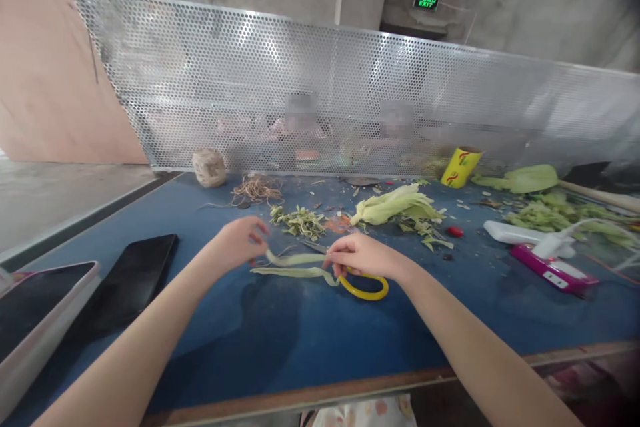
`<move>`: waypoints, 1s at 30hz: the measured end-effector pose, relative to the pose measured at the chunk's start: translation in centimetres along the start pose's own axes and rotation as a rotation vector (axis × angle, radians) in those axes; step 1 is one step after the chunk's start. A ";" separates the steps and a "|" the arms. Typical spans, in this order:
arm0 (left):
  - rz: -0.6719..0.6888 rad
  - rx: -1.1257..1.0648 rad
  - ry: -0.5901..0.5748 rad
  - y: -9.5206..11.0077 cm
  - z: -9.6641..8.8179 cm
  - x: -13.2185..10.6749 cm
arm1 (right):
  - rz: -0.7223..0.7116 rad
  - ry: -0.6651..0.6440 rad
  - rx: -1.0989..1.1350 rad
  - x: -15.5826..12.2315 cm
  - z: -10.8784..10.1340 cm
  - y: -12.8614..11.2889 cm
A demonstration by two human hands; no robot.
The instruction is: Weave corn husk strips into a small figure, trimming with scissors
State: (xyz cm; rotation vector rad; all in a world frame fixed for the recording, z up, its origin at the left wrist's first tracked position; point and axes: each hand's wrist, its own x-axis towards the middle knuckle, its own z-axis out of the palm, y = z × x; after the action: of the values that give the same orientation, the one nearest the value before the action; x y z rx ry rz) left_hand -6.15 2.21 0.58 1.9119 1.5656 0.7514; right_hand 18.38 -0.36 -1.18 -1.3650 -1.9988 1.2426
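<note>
My right hand [356, 255] has its thumb and fingers closed on a pale green strip, which looks like leaf or husk. The strip [295, 272] lies in two lengths running left across the blue table. Beside and partly under that hand are scissors with a yellow handle [367, 288]; a grey blade seems to show beyond the fingers. My left hand [240, 243] hovers near the curled left end of the strip, fingers bent and apart, slightly blurred. Behind the hands lie a heap of small green scraps [300, 221] and a bunch of pale green leaves [390, 205].
Two phones [133, 277] lie at the left. Along the back are a twine roll [209, 168], loose twine [257, 188], a yellow tube [461, 168] and a perforated metal screen [300, 80]. At right are a purple power strip [553, 270], cables and leaves [550, 213].
</note>
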 end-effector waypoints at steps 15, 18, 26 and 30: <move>-0.035 0.613 0.119 0.4 0.5 -0.3 | 0.631 0.784 -0.216 4.1 -9.4 7.9; -0.038 0.601 0.125 1.0 0.7 -0.7 | 0.545 0.866 -0.185 4.7 -9.2 7.8; 0.099 0.517 0.126 1.9 1.8 -1.2 | -0.041 0.998 -0.319 3.4 -9.7 4.4; 0.175 0.452 0.154 1.9 2.0 -1.3 | -0.272 1.039 -0.312 2.6 -9.3 3.4</move>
State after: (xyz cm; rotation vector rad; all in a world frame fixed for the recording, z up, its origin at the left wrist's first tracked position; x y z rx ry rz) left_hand -3.63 0.46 0.48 2.3896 1.7963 0.6696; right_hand 25.87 6.43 0.29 -1.3794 -1.5261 0.0084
